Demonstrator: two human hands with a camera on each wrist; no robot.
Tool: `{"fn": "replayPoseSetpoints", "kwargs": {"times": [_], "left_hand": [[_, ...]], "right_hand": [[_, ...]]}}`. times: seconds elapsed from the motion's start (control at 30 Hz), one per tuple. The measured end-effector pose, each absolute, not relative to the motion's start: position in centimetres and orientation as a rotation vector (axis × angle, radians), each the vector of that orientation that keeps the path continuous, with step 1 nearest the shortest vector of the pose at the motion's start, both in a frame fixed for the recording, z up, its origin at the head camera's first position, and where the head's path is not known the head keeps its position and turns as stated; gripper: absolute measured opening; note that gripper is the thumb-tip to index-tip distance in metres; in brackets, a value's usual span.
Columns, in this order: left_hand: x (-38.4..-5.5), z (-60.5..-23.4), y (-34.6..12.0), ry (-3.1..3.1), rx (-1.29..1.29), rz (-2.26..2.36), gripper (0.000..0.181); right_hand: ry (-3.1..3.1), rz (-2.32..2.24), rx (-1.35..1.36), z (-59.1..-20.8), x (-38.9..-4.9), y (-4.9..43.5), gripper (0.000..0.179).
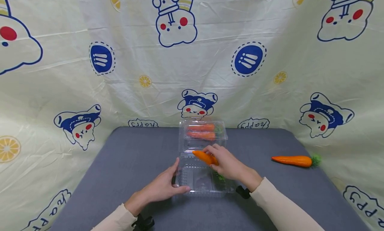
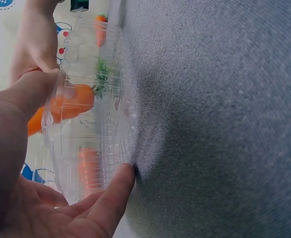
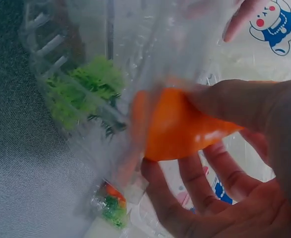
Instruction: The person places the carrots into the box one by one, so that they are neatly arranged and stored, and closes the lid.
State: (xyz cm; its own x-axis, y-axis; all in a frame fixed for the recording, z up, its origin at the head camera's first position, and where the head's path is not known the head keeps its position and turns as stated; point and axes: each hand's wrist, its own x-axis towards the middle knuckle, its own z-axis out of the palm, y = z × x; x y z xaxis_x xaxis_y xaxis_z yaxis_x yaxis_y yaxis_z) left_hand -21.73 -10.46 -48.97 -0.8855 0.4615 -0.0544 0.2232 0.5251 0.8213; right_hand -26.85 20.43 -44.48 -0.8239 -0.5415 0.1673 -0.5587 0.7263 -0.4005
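Observation:
My right hand (image 1: 228, 162) grips an orange carrot (image 1: 201, 155) above a clear plastic container (image 1: 199, 191) on the table. The carrot's tip points left and away from me. Its leafy green top (image 3: 86, 89) shows through the clear plastic in the right wrist view. My left hand (image 1: 162, 186) holds the container's near left corner, thumb along the front edge and fingers at the left side. At the back, orange carrots (image 1: 201, 135) lie inside clear plastic; whether that is the container's other half or a separate box, I cannot tell.
Another carrot (image 1: 295, 161) with a green top lies near the right edge of the grey table (image 1: 144, 147). Behind the table hangs a pale printed sheet (image 1: 210, 67).

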Motion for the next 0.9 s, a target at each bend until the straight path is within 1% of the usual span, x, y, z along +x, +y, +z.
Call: {"fn": "replayPoseSetpoints", "kwargs": {"times": [0.3, 0.6, 0.9], "left_hand": [[-21.8, -48.8, -10.3, 2.498, 0.561, 1.293, 0.129], [-21.7, -49.0, -10.4, 2.478, 0.554, 1.297, 0.128], [-21.6, -48.8, -10.2, 2.502, 0.526, 1.267, 0.128]], "right_hand": [[-2.936, 0.562, 0.994, -43.9, -27.1, 20.5, 0.05], [-3.042, 0.425, 0.898, -43.7, -27.4, 19.0, 0.047], [-3.072, 0.406, 0.86, -44.0, -27.4, 19.0, 0.035]]}}
